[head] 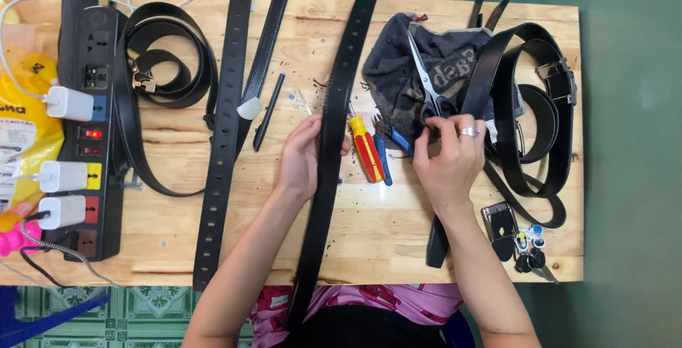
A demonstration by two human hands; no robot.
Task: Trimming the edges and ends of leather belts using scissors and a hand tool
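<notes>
A long black belt (339, 85) runs from the far table edge down over the near edge toward my lap. My left hand (302, 157) grips it at mid-length, fingers wrapped around its left side. My right hand (449, 154), with a ring on one finger, pinches at the black handles of the scissors (425, 81) lying on a dark grey cloth (405, 60). Between my hands lie a red and yellow screwdriver (368, 150) and blue-handled pliers (387, 145).
A black power strip (92, 49) with white chargers lies at left beside a yellow bag (21, 127). Coiled black belts (167, 63) (536, 113), a punched strap (224, 135), a black pen (268, 112), a buckle (499, 221) and keys (531, 248) rest on the wooden table (398, 220).
</notes>
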